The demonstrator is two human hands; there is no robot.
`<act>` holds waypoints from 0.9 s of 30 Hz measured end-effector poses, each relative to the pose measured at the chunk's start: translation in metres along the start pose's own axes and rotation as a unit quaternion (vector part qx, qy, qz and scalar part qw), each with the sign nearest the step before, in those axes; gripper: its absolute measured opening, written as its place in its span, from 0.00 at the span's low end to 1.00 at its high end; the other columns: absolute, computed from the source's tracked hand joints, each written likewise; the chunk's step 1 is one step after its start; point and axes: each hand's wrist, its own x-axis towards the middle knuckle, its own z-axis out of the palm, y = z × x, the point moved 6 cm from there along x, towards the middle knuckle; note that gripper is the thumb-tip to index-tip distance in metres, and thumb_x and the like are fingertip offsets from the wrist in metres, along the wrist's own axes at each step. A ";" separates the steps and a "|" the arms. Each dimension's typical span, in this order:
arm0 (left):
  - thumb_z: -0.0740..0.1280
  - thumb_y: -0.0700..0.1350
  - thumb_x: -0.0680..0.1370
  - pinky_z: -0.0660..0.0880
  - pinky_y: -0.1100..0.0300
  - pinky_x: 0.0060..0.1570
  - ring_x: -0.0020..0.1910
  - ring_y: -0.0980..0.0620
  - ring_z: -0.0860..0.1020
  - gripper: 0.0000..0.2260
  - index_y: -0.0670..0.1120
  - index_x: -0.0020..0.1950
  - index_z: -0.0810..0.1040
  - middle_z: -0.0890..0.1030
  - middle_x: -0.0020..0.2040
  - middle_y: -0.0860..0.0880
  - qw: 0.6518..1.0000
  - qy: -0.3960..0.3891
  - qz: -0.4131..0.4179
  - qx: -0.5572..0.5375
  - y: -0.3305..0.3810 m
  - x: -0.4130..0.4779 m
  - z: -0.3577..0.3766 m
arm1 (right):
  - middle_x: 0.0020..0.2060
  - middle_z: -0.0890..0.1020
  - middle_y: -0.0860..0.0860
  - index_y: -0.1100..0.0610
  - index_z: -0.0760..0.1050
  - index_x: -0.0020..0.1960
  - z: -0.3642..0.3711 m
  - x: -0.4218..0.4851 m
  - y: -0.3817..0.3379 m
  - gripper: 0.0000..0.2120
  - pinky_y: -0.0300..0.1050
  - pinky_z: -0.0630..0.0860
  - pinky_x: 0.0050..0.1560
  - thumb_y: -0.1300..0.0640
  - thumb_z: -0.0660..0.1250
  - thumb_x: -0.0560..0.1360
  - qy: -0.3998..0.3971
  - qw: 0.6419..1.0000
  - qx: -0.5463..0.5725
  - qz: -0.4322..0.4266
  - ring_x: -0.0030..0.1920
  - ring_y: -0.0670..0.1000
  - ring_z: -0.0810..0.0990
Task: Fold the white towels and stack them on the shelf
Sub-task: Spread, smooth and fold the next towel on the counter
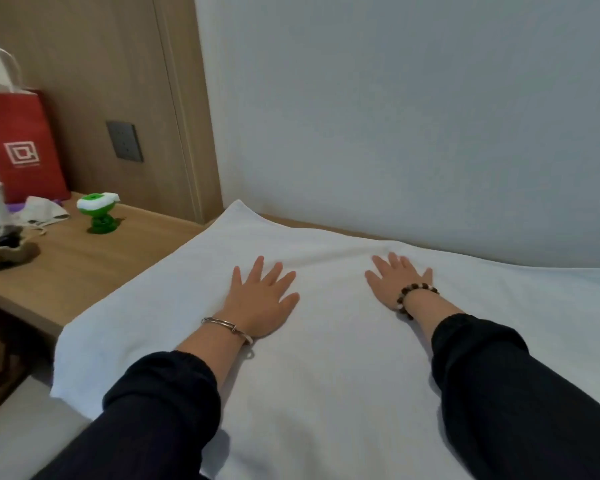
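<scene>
White towel flat, lengthwise along wall

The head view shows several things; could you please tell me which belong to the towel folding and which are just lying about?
Job: white towel, spread flat; left hand and right hand, both pressing flat on it.
Lying about: red paper bag, green-and-white gadget, crumpled white cloth, all on the wooden side table; wall socket.

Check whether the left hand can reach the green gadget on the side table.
Probably yes: the left hand lies flat on the white towel; only bare tabletop separates it from the green gadget.
</scene>
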 end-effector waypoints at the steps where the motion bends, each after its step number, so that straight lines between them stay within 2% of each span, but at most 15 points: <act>1: 0.42 0.62 0.80 0.36 0.41 0.70 0.76 0.48 0.37 0.25 0.59 0.77 0.46 0.44 0.78 0.56 1.000 0.000 -0.009 -0.002 -0.004 0.003 -0.002 | 0.78 0.41 0.47 0.43 0.44 0.77 -0.002 0.003 0.002 0.29 0.66 0.42 0.72 0.37 0.40 0.79 -0.005 1.000 0.000 0.015 0.77 0.51 0.42; 4: 0.45 0.61 0.80 0.42 0.42 0.72 0.77 0.48 0.43 0.27 0.58 0.77 0.42 0.46 0.79 0.53 0.998 -0.001 -0.040 -0.044 -0.009 0.012 -0.004 | 0.78 0.40 0.48 0.45 0.41 0.78 -0.001 0.010 0.002 0.29 0.67 0.42 0.72 0.39 0.40 0.79 -0.017 0.996 0.001 0.088 0.77 0.52 0.41; 7: 0.48 0.61 0.80 0.49 0.45 0.73 0.76 0.46 0.50 0.29 0.53 0.78 0.44 0.51 0.78 0.49 0.998 0.012 -0.051 -0.037 -0.010 0.018 -0.007 | 0.78 0.44 0.52 0.51 0.44 0.78 -0.008 0.022 -0.025 0.31 0.66 0.46 0.71 0.45 0.47 0.78 -0.020 0.989 0.015 0.147 0.77 0.55 0.44; 9: 0.48 0.61 0.80 0.56 0.48 0.71 0.74 0.45 0.54 0.30 0.47 0.78 0.51 0.56 0.77 0.48 0.999 0.023 -0.038 -0.023 -0.013 0.024 -0.010 | 0.78 0.47 0.53 0.52 0.48 0.77 -0.011 0.031 -0.063 0.28 0.65 0.49 0.71 0.49 0.48 0.79 0.002 0.996 0.042 0.077 0.77 0.55 0.47; 11: 0.48 0.60 0.80 0.61 0.50 0.67 0.71 0.45 0.58 0.29 0.46 0.76 0.56 0.61 0.75 0.48 0.998 0.047 -0.029 -0.007 -0.018 0.028 -0.014 | 0.78 0.43 0.50 0.48 0.45 0.78 -0.003 0.036 -0.096 0.26 0.64 0.44 0.73 0.48 0.43 0.80 0.011 1.000 0.027 -0.011 0.77 0.54 0.43; 13: 0.46 0.59 0.81 0.57 0.49 0.69 0.72 0.44 0.56 0.26 0.50 0.77 0.55 0.59 0.76 0.48 0.999 0.040 -0.019 -0.003 -0.023 0.034 -0.012 | 0.78 0.41 0.49 0.45 0.43 0.78 0.004 0.044 -0.102 0.26 0.63 0.41 0.73 0.47 0.40 0.80 0.005 0.999 0.011 -0.034 0.77 0.54 0.41; 16: 0.43 0.61 0.80 0.40 0.43 0.72 0.77 0.47 0.42 0.25 0.60 0.77 0.47 0.47 0.79 0.52 1.000 -0.009 -0.013 -0.009 -0.030 0.043 -0.002 | 0.78 0.41 0.49 0.44 0.43 0.78 0.007 0.048 -0.097 0.27 0.63 0.40 0.73 0.43 0.40 0.80 0.005 1.000 -0.001 -0.029 0.77 0.54 0.41; 17: 0.42 0.62 0.80 0.38 0.41 0.71 0.76 0.47 0.40 0.25 0.61 0.77 0.46 0.45 0.79 0.53 1.000 -0.018 -0.021 -0.012 -0.033 0.045 0.000 | 0.78 0.41 0.49 0.44 0.42 0.78 0.007 0.048 -0.097 0.27 0.64 0.40 0.73 0.43 0.40 0.80 0.004 1.000 -0.001 -0.029 0.77 0.54 0.41; 27: 0.41 0.67 0.78 0.41 0.38 0.71 0.77 0.47 0.42 0.27 0.63 0.76 0.44 0.42 0.78 0.56 0.980 -0.046 -0.190 -0.021 -0.139 0.047 0.001 | 0.78 0.43 0.48 0.44 0.43 0.78 0.007 0.049 -0.099 0.29 0.64 0.41 0.73 0.37 0.39 0.78 0.010 1.000 -0.004 -0.029 0.77 0.54 0.42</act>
